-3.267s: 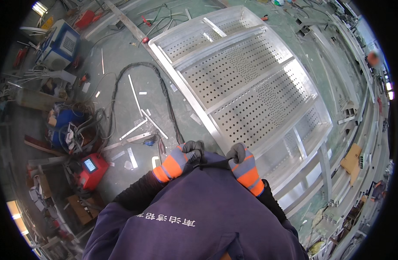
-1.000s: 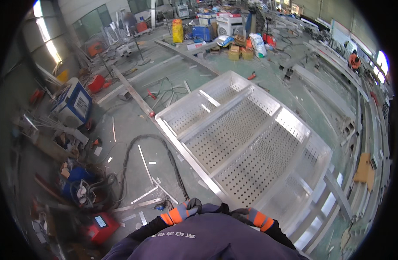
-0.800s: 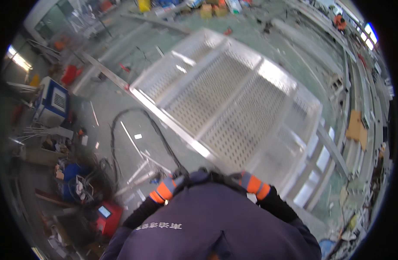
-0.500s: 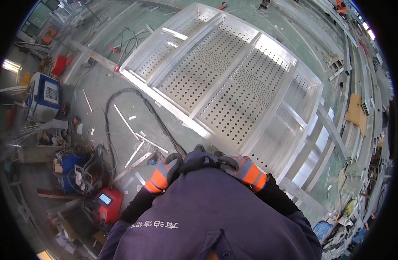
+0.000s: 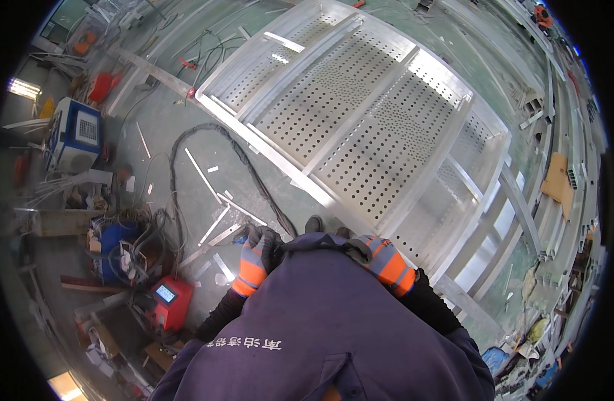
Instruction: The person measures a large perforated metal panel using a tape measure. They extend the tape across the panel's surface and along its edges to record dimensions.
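Dark purple jacket (image 5: 307, 307) is seen nearest, filling the lower view. Its front hem (image 5: 315, 242) is gripped at one side by the gloved left hand (image 5: 259, 252), fingers curled closed, and at the other by the similarly closed right hand (image 5: 379, 259). Beyond the shoes (image 5: 314, 224), a perforated metal panel (image 5: 394, 134) with crossbars is seen.

White lettering (image 5: 244, 343) on purple jacket (image 5: 320, 294), illegible screen (image 5: 165, 293) on red box (image 5: 176, 313)
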Demonstrator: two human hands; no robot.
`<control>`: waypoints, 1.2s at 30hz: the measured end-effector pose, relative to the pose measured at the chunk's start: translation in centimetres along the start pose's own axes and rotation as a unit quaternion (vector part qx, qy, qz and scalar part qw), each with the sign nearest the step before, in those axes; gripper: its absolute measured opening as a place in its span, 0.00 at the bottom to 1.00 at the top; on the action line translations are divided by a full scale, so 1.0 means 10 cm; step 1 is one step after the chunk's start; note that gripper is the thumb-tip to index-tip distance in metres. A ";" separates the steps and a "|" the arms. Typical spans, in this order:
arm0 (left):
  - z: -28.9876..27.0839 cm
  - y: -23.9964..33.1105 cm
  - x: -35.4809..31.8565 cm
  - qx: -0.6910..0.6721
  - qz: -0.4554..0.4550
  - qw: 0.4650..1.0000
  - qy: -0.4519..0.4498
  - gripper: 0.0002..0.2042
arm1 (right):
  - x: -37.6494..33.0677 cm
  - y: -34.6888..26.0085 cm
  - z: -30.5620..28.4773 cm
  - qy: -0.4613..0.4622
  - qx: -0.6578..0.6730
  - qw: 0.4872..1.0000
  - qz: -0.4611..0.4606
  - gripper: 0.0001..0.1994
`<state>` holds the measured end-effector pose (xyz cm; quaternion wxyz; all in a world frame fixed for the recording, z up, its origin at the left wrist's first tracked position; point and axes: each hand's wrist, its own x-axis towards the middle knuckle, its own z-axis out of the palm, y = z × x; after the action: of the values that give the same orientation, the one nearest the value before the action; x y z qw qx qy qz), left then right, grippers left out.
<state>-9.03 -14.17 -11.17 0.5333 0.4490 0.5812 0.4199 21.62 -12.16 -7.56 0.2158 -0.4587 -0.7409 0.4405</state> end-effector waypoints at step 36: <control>0.05 0.07 0.02 0.043 0.062 0.994 0.085 0.04 | 1.45 -0.18 0.59 -0.340 0.078 0.936 0.045 0.36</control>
<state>-8.51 -13.79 -10.62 0.4353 0.4694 0.6124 0.4638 9.36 -2.56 -10.31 -0.0334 -0.2959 -0.7119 0.6360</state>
